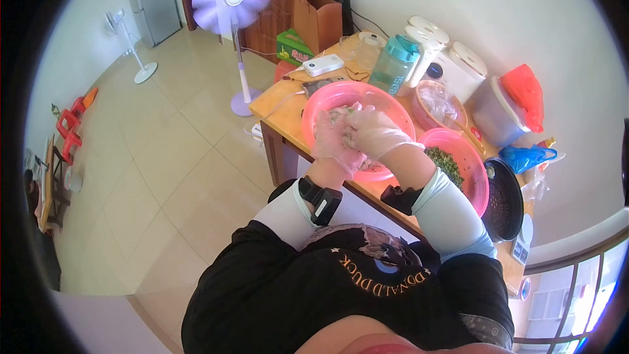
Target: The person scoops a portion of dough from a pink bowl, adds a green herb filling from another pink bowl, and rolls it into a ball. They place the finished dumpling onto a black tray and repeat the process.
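Observation:
Both of my hands wear thin clear plastic gloves and are together over a pink basin [392,101]. My left hand [335,136] is closed around a soft pale lump with green bits [339,114], which looks like dough or meat. My right hand [373,132] curls over the same lump from the other side, its fingertips pressed against it. More pale material lies low in the basin, mostly hidden by my hands. Beside my right forearm, a second pink basin [481,180] holds chopped greens [445,167].
A black pan [508,200] and white scale [523,239] stand at the right. Behind are a teal-lidded jug [396,62], a white appliance [452,69], a basket with plastic bags [440,101] and a lidded tub [501,115]. A purple fan [234,0] stands left of the table [268,101].

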The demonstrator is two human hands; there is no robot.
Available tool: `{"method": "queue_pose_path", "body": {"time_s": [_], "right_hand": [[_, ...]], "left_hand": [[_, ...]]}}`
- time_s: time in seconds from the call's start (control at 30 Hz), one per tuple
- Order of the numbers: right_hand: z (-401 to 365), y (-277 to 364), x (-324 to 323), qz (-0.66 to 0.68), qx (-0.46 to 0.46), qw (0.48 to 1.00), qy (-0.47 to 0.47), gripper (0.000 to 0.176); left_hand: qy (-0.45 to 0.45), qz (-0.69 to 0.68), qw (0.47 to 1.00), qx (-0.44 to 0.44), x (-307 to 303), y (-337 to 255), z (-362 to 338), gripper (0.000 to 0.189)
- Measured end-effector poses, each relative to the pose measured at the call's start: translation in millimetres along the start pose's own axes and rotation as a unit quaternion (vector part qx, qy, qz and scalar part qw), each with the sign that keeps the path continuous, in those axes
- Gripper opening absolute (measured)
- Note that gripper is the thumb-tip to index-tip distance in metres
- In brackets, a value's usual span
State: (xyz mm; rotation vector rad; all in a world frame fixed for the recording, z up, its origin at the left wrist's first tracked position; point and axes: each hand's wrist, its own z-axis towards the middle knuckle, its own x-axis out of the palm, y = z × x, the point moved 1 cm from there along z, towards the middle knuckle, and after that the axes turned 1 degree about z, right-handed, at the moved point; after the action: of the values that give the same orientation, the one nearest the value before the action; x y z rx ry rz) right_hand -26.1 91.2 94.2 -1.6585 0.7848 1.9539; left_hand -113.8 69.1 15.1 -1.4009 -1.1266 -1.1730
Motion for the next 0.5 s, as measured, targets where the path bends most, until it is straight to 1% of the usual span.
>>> {"method": "queue_pose_path", "body": {"time_s": [0.07,0.1,0.17,0.2,0.27,0.3,0.37,0.4,0.47,0.5], "right_hand": [[-0.5,6.4,-3.2,-0.044,-0.019,0.999,-0.010,0.022],[0.0,5.2,-4.7,-0.043,-0.017,0.999,-0.010,0.022],[4.0,2.9,-8.7,-0.008,-0.060,0.994,0.087,0.023],[6.0,4.6,-10.9,-0.008,-0.060,0.994,0.087,0.023],[10.0,11.3,-15.3,-0.011,0.046,0.985,0.166,0.025],[9.7,12.2,-15.7,-0.011,0.046,0.985,0.166,0.025],[7.7,15.4,-16.6,-0.054,0.004,0.988,0.144,0.026],[6.7,17.9,-18.3,-0.054,0.004,0.988,0.144,0.026],[4.2,24.2,-24.0,-0.116,-0.013,0.984,0.137,0.024],[5.0,22.5,-24.0,-0.115,-0.011,0.984,0.137,0.024]], "left_hand": [[-0.012,-0.003,1.000,0.006,0.9,1.2,-0.6,0.083],[-0.013,-0.002,1.000,0.004,0.6,0.7,-1.4,0.083],[0.007,0.018,1.000,-0.008,0.1,-1.1,-2.7,0.081],[0.007,0.018,1.000,-0.009,-2.5,-0.6,0.4,0.081],[0.006,-0.017,1.000,-0.016,-6.9,-0.5,7.7,0.078],[0.006,-0.017,1.000,-0.017,-8.8,-0.7,10.1,0.078],[-0.038,-0.002,0.999,-0.007,-8.4,-2.3,10.2,0.060],[-0.038,-0.002,0.999,-0.007,-13.1,-3.3,12.0,0.060],[-0.013,0.062,0.997,-0.036,-21.7,-4.2,15.2,0.056],[-0.013,0.063,0.997,-0.038,-25.2,-2.9,17.5,0.056]]}}
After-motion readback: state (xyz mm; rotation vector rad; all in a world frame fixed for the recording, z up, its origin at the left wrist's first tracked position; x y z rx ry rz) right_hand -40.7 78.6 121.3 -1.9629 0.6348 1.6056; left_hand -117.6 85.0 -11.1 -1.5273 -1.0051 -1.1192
